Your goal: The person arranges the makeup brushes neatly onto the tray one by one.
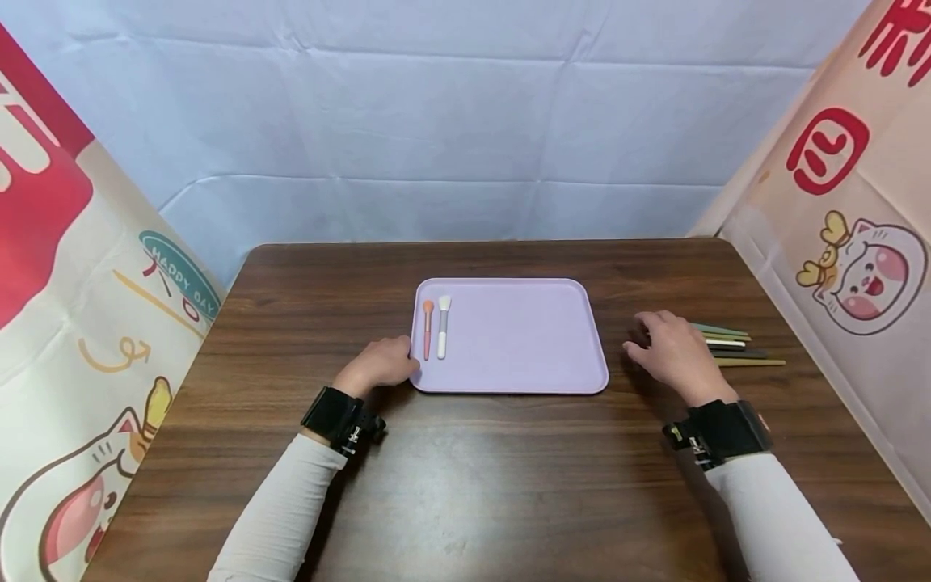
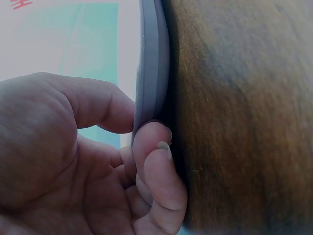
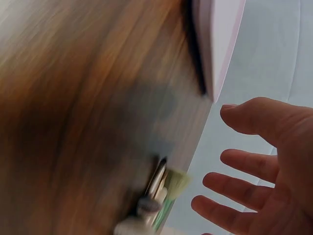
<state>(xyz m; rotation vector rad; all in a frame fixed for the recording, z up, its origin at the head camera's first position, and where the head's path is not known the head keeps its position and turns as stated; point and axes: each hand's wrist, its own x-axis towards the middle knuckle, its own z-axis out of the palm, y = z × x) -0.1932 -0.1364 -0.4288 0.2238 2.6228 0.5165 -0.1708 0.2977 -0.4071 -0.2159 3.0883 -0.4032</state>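
Head view: left hand point(image 1: 380, 363) pinches the tray point(image 1: 524, 339) edge; right hand point(image 1: 672, 349) hovers spread beside brushes point(image 1: 735, 346).

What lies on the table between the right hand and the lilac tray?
Nothing: in the head view, only bare table separates the right hand from the tray.

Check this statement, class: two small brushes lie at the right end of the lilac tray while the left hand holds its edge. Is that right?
Not quite. The two brushes lie at the left end of the lilac tray, as the head view shows. The left hand does hold its edge.
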